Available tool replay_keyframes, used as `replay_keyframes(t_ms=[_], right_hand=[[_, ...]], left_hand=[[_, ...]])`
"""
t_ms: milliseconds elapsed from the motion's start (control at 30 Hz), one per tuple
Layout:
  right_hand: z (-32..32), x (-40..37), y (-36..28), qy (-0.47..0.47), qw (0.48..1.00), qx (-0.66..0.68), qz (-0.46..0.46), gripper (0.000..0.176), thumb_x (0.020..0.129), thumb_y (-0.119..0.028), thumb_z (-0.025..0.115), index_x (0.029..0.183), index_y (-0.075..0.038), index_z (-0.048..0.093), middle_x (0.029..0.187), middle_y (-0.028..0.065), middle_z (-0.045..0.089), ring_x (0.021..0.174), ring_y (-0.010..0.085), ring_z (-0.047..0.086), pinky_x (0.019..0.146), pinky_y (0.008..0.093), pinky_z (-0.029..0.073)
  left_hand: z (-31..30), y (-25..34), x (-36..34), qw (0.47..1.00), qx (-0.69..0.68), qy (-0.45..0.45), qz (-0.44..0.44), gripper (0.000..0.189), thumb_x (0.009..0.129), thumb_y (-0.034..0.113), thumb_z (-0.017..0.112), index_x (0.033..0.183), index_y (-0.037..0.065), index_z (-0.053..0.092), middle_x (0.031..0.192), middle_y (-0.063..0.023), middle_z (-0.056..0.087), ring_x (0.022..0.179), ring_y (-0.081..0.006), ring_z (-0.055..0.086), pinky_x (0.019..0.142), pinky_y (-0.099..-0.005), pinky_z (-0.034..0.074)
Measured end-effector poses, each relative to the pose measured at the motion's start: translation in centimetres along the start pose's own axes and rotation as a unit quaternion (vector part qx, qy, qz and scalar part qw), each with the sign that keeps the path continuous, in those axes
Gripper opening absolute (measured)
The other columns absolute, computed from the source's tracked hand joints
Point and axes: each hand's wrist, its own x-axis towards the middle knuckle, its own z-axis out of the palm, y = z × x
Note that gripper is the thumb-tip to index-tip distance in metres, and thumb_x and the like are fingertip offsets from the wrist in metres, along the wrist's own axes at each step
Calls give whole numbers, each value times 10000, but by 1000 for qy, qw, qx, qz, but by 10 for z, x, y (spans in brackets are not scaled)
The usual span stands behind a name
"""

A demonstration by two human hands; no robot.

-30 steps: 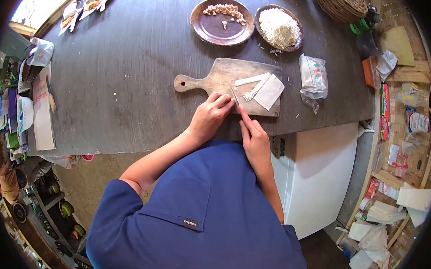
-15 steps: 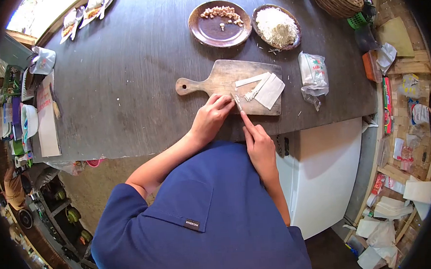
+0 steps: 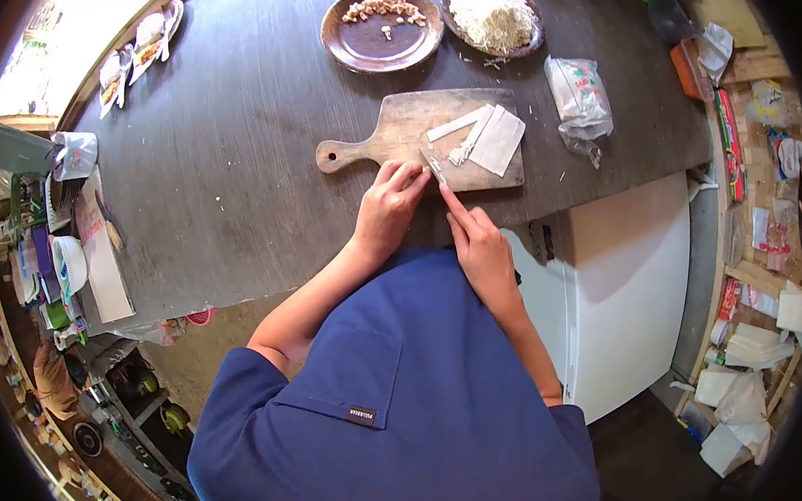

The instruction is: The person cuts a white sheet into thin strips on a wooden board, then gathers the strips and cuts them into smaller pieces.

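Dark table point(image 3: 231, 123), wooden cutting board point(image 3: 386, 129) right under both hands. Left hand point(image 3: 388, 208) pinches a small white strip point(image 3: 431, 162) against the blade so it won't skid. Right hand point(image 3: 478, 246) is wrapped round the knife point(image 3: 441, 180), forefinger on the spine for control. Spare white slabs point(image 3: 497, 141) sit just past the tip.

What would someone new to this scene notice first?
Both hands meet on a wooden cutting board: the right hand holds a knife, the left hand presses beside its blade, with flat white slabs to their right. Behind it stand a brown plate of diced bits and a bowl of white shreds.
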Motion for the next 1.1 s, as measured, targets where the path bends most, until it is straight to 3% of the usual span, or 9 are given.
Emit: replay_keyframes(t_ms=[1100], right_hand=[[6, 2, 1, -4, 998, -59, -11, 526, 1100, -276, 584, 1598, -421, 495, 898, 134, 603, 696, 398, 722, 628, 522, 605]], left_hand=[[-4, 3, 4, 999, -22, 37, -11, 253, 842, 31, 751, 1095, 30, 742, 1120, -71, 694, 1065, -296, 674, 874, -385, 595]])
